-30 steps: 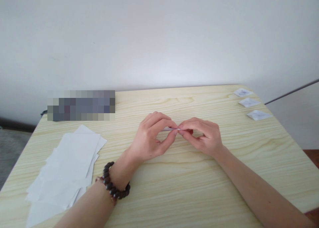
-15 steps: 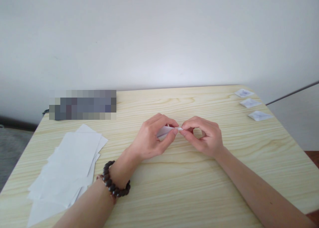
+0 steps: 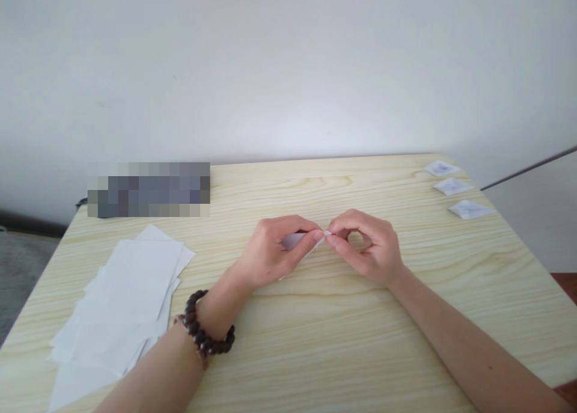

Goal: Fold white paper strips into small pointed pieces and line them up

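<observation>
Between my hands, over the middle of the table, is a folded piece of white paper [image 3: 293,240]. My left hand [image 3: 279,247] is closed on it, thumb and forefinger pinching near its right end, and its fingers hide much of the sheet. A beaded bracelet circles the left wrist. My right hand [image 3: 366,243] pinches the paper's narrow tip between thumb and forefinger. The fingertips of both hands almost meet there.
Loose white sheets [image 3: 130,281] lie in an untidy pile at the left of the wooden table [image 3: 360,353]. Three folded paper pieces [image 3: 470,209] sit in a column near the far right edge. A blurred dark object [image 3: 153,190] is at the back left, before a white wall [image 3: 288,70].
My left hand has turned slightly and its fingers have flattened over the paper, whose lower edge now shows below the thumb. The right hand keeps its pinch with hardly any movement.
</observation>
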The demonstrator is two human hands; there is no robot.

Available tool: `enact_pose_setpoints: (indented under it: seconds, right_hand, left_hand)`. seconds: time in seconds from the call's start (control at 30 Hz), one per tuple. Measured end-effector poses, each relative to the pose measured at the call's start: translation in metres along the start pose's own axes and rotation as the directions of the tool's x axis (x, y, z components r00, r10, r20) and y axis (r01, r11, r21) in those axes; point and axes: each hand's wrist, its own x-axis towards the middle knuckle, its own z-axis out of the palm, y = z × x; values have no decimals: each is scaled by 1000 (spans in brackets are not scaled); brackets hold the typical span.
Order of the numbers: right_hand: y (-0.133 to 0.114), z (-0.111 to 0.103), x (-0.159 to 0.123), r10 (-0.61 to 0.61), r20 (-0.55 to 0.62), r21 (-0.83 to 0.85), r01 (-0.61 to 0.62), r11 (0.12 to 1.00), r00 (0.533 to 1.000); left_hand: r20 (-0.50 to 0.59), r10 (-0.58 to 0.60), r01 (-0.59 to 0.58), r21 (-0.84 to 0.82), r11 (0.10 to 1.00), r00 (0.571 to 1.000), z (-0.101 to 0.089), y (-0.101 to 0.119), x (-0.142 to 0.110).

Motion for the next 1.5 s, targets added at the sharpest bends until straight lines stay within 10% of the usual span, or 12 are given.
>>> enact_pose_setpoints:
  seconds: [0.83, 1.13, 1.33, 1.5]
  right_hand:
    - [1, -1, 1, -205, 77, -12, 206, 978, 976]
    - [1, -4, -1, 278, 161, 130, -300, 945, 947]
    - [-1, -4, 3, 276, 231, 122, -309, 943, 933]
    - [-3, -3, 3, 278, 249, 82, -307, 948, 928]
  left_hand:
    - [305, -282, 377, -322, 868, 910, -12, 2, 5]
    - [74, -2, -1, 37, 999, 997, 0, -2, 0]
    - [40, 287, -286, 297, 911, 957, 3, -4, -1]
    - [53, 303, -305, 307, 902, 951, 3, -3, -2]
